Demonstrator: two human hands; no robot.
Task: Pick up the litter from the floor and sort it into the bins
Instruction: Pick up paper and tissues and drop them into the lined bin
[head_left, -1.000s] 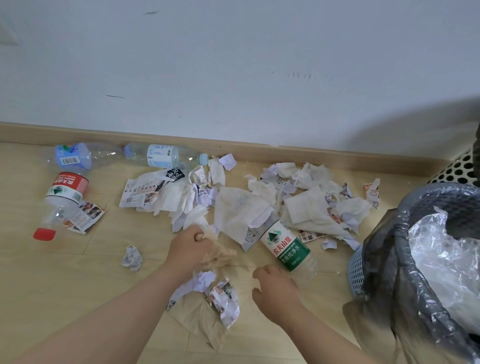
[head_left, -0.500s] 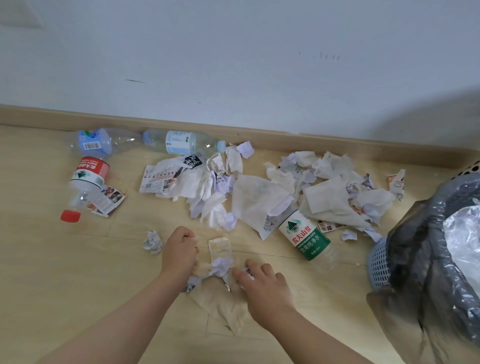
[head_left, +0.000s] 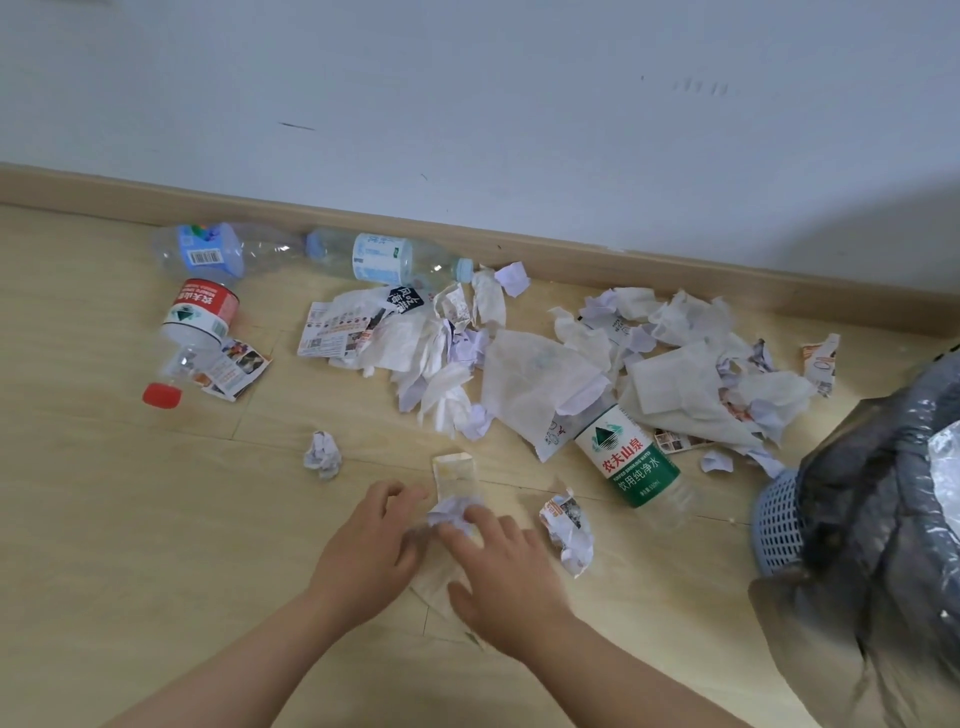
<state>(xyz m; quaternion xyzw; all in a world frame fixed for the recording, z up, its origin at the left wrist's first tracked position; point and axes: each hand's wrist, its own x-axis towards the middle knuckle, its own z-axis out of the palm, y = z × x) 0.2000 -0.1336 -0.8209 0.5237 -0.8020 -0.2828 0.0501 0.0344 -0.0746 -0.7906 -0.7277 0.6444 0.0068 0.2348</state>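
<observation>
My left hand (head_left: 371, 545) and my right hand (head_left: 501, 564) lie close together low on the wooden floor. Between them sits a crumpled white paper (head_left: 451, 512). My right hand's straight fingers press on it, and my left hand's loosely curved fingers touch it from the left. A beige tissue (head_left: 439, 590) lies flat under both hands. A small beige packet (head_left: 456, 470) rests just beyond the paper. At the right edge stands a blue basket bin (head_left: 779, 519) lined with a grey bag (head_left: 878, 467).
A green-label bottle (head_left: 628, 462) lies right of the hands, beside a printed paper scrap (head_left: 569, 530). A paper ball (head_left: 323, 454) is to the left. Tissues and paper (head_left: 540, 384) are heaped by the skirting board. A red-label bottle (head_left: 195, 322) and two blue-label bottles (head_left: 382, 257) lie far left.
My left hand has loosened from a fist around the beige tissue. My right hand slid left and forward onto the crumpled paper, so both hands now meet over it.
</observation>
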